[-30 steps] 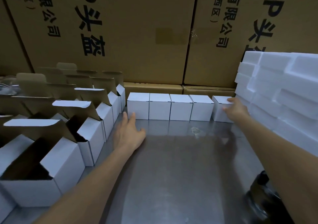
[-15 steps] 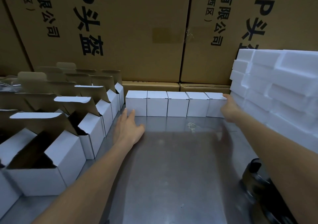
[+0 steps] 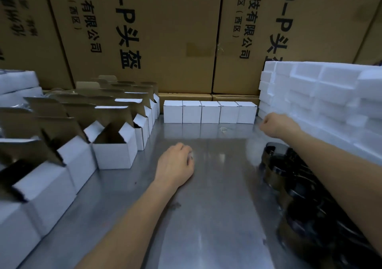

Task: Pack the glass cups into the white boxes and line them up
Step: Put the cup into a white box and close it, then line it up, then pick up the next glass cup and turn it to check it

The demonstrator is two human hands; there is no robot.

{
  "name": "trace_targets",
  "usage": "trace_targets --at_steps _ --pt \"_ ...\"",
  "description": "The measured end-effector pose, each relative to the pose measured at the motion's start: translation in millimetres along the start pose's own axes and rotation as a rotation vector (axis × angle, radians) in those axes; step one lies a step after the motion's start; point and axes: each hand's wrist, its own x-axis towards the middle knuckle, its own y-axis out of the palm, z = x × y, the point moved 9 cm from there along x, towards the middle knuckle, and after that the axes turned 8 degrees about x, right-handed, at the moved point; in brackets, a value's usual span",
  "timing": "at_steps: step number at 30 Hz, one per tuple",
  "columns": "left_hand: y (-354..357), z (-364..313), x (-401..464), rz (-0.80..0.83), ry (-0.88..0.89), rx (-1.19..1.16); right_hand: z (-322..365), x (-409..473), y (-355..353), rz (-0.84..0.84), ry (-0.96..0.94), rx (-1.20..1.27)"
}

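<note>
Along the far edge of the steel worktop, just in front of the big printed cartons: five closed white boxes, lids shut, standing side by side and touching in one straight row. Right end of that row just beside the stack of white foam blocks piled on the right.

On the left, running from near to far: a line of open white boxes, brown inner flaps standing up, packed close one behind another. Contents hidden from this angle. More white foam at far left behind them.

At near right, below the foam stack: dark glass cups, blurred, clustered on the worktop, partly under the right forearm. Number cannot be told.

Left hand over the middle of the worktop, well apart from the closed row, back of hand up, fingers curled under loosely, holding nothing visible. Whether touching the steel cannot be told.

Right hand further off, near the right end of the closed row and just beside the foam, apart from the last box. Fingers curled into a loose fist, nothing seen inside; blurred, so finer detail cannot be told.
</note>
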Motion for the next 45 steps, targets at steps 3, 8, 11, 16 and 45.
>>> trace_targets --at_steps 3,8,11,16,45 --pt "-20 -15 -51 0.001 0.032 -0.013 3 -46 -8 -0.053 0.0 -0.025" --pt "-45 -21 -106 -0.051 0.078 -0.028 9 -91 2 -0.006 0.017 -0.145" --pt "-50 -21 -115 -0.054 0.078 -0.04 19 -103 11 0.012 -0.026 -0.236" --pt "-51 -20 -112 -0.054 0.069 -0.036 47 -116 27 0.051 -0.085 -0.256" --pt "-45 20 -122 0.078 -0.138 -0.726 104 -246 99 0.167 -0.347 0.887"
